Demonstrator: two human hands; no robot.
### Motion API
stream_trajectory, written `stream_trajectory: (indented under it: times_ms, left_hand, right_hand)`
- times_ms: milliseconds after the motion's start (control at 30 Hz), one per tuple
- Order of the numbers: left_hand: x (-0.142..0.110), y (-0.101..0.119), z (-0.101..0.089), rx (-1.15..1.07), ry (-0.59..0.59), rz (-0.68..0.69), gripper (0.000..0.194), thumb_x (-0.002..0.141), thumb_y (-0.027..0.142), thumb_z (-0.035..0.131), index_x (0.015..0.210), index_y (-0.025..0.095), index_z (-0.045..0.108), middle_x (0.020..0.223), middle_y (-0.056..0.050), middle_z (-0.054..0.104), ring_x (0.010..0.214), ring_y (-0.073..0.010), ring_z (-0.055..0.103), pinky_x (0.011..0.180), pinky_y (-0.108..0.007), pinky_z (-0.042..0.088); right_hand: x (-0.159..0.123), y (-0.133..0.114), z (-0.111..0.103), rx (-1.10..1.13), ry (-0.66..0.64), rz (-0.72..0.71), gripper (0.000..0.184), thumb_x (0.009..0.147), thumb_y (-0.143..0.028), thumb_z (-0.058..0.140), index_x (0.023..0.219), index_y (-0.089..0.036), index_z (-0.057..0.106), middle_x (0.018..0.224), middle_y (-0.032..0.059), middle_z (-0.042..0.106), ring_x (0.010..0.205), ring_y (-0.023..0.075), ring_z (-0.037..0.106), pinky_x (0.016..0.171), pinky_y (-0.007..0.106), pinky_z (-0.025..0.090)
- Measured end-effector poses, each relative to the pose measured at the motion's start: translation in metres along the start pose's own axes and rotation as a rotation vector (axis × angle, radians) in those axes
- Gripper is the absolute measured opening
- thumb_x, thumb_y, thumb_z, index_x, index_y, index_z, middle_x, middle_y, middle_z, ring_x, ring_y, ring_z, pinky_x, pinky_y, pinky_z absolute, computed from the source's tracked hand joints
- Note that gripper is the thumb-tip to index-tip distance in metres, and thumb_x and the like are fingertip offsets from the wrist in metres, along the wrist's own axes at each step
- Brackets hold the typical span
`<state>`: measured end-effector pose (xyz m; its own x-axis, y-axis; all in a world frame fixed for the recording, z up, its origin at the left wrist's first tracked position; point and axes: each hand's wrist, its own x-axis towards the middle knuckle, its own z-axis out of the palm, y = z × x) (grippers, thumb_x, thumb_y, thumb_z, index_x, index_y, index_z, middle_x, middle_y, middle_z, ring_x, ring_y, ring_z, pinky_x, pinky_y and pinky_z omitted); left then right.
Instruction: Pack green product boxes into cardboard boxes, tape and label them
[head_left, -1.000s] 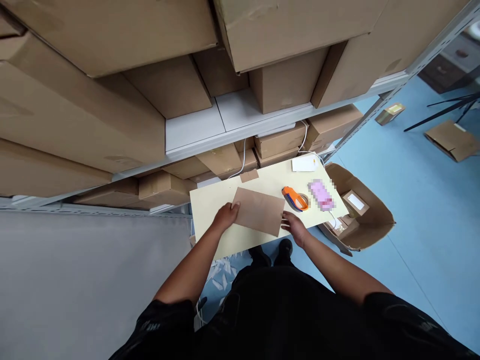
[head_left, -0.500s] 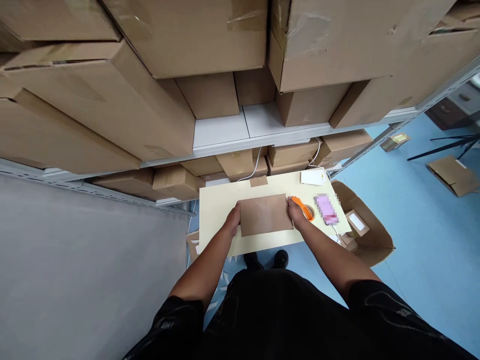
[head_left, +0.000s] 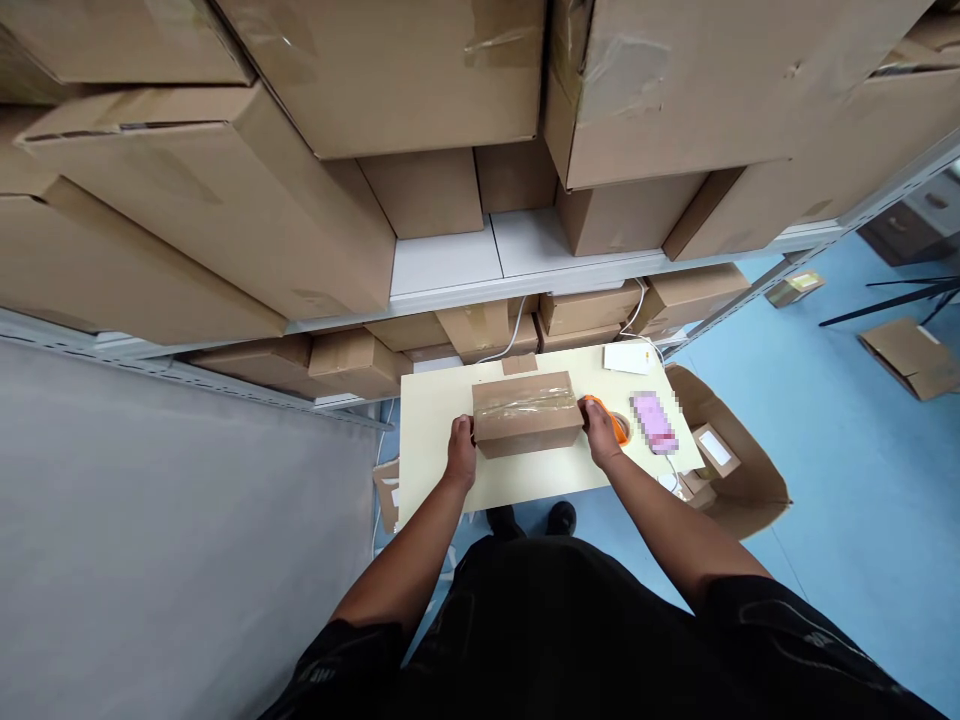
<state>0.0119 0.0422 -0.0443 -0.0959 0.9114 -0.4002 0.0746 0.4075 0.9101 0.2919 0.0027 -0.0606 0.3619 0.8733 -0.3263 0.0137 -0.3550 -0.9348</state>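
Observation:
A small brown cardboard box [head_left: 526, 418] is held between my two hands over the cream tabletop [head_left: 435, 440]. Shiny clear tape runs along its upper face. My left hand [head_left: 462, 452] is closed on the box's left end, thumb upward, the other fingers partly hidden. At the right end, my right hand [head_left: 600, 434] grips the box the same way. Just beside that hand lies an orange tape dispenser [head_left: 619, 430] with a roll of tape, partly covered by the hand. A pink phone-like object [head_left: 654, 420], blurred out, rests further right.
A white card or box [head_left: 627, 357] and a brown cardboard piece [head_left: 519, 364] lie along the table's back edge. Shelving [head_left: 450, 303] loaded with cartons rises behind. To the right, a large open carton [head_left: 757, 490] holds smaller boxes. A grey wall [head_left: 187, 520] stands left.
The box has been turned in my hands: a plain face showed before, and now the taped face and a side show. Both hands have shifted slightly with it.

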Motion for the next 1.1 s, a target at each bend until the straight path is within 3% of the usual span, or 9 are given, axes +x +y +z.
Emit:
stream_trajectory:
  times_ms: [133, 300, 433, 767, 933, 1100]
  left_hand:
    - [-0.003, -0.024, -0.002, -0.055, 0.007, 0.007, 0.045, 0.093, 0.070, 0.043, 0.088, 0.025, 0.045, 0.086, -0.001, 0.059, 0.084, -0.0185, 0.061, 0.077, -0.031, 0.053]
    - [-0.001, -0.029, -0.013, -0.093, -0.084, 0.024, 0.044, 0.095, 0.067, 0.044, 0.097, 0.024, 0.053, 0.103, -0.005, 0.067, 0.096, -0.0202, 0.065, 0.084, -0.034, 0.055]
    - [0.009, -0.021, -0.024, -0.051, -0.107, 0.051, 0.045, 0.091, 0.067, 0.050, 0.097, 0.022, 0.058, 0.107, -0.007, 0.068, 0.105, -0.0221, 0.065, 0.091, -0.036, 0.054]
    - [0.046, 0.017, -0.038, 0.050, -0.103, 0.133, 0.033, 0.083, 0.053, 0.063, 0.091, 0.021, 0.063, 0.095, -0.004, 0.069, 0.093, -0.0210, 0.066, 0.088, -0.037, 0.054]
    - [0.057, 0.032, -0.033, 0.072, -0.066, 0.179, 0.030, 0.082, 0.049, 0.062, 0.090, 0.021, 0.063, 0.092, -0.004, 0.070, 0.091, -0.0211, 0.067, 0.085, -0.036, 0.053]
    - [0.057, 0.044, -0.017, 0.077, 0.001, 0.220, 0.027, 0.083, 0.046, 0.062, 0.092, 0.021, 0.065, 0.094, -0.004, 0.070, 0.092, -0.0209, 0.066, 0.088, -0.035, 0.052]
  right_hand:
    - [-0.005, 0.015, 0.002, 0.083, 0.079, 0.070, 0.046, 0.088, -0.069, 0.048, 0.083, -0.024, 0.057, 0.090, 0.0033, 0.066, 0.089, 0.0232, 0.062, 0.084, 0.035, 0.053]
    - [-0.002, 0.019, -0.003, 0.146, 0.113, 0.121, 0.047, 0.085, -0.069, 0.054, 0.074, -0.023, 0.059, 0.085, 0.0044, 0.067, 0.083, 0.0222, 0.064, 0.082, 0.036, 0.055]
    - [0.000, 0.014, -0.011, 0.122, 0.169, 0.156, 0.045, 0.080, -0.066, 0.063, 0.075, -0.022, 0.066, 0.089, 0.0054, 0.073, 0.085, 0.0224, 0.067, 0.083, 0.035, 0.056]
    - [-0.010, -0.011, -0.018, 0.088, 0.222, 0.133, 0.037, 0.079, -0.059, 0.068, 0.073, -0.022, 0.068, 0.077, 0.0045, 0.074, 0.072, 0.0209, 0.068, 0.070, 0.032, 0.055]
    - [-0.001, -0.021, -0.029, 0.091, 0.177, 0.117, 0.038, 0.077, -0.059, 0.071, 0.075, -0.021, 0.069, 0.076, 0.0054, 0.074, 0.073, 0.0209, 0.067, 0.070, 0.032, 0.054]
    - [0.025, -0.033, -0.045, 0.102, 0.096, 0.102, 0.039, 0.075, -0.059, 0.074, 0.072, -0.020, 0.066, 0.075, 0.0052, 0.071, 0.071, 0.0197, 0.065, 0.069, 0.032, 0.053]
